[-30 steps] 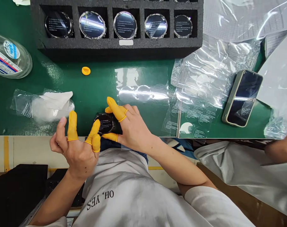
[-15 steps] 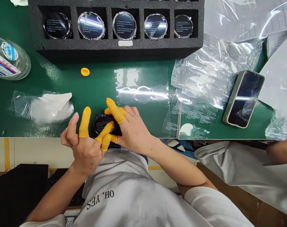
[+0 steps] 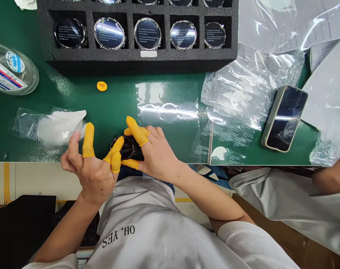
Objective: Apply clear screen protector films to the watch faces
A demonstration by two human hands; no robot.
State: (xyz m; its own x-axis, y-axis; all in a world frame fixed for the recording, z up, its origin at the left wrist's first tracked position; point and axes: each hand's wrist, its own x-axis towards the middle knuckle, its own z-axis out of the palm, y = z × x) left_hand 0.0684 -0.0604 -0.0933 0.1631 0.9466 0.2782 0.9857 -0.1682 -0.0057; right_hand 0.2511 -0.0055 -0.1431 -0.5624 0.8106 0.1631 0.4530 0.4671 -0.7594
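Observation:
A round smartwatch [image 3: 127, 148] with a dark face and small white text lies at the table's front edge. My right hand [image 3: 155, 149] grips it from the right, with yellow finger cots on its thumb and fingers. At the watch's left side is my left hand [image 3: 95, 172], also wearing yellow cots. Its thumb and one finger press together over the left part of the face, while the other fingers stick out apart. Whatever lies between those two tips is too small to make out. The watch's left part is partly covered by them.
Several more watches sit in a black foam tray [image 3: 142, 55] at the back. A loose finger cot [image 3: 102, 86], white wipes in plastic [image 3: 58, 127], a glass bottle [image 3: 14, 71], clear film sheets [image 3: 167, 101] and a phone [image 3: 284, 117] lie around. A co-worker's sleeve [image 3: 271, 190] shows at right.
My left hand has shifted left, its thumb and finger sliding from the watch's right part to its left. My right hand stays on the watch. The view has shifted slightly.

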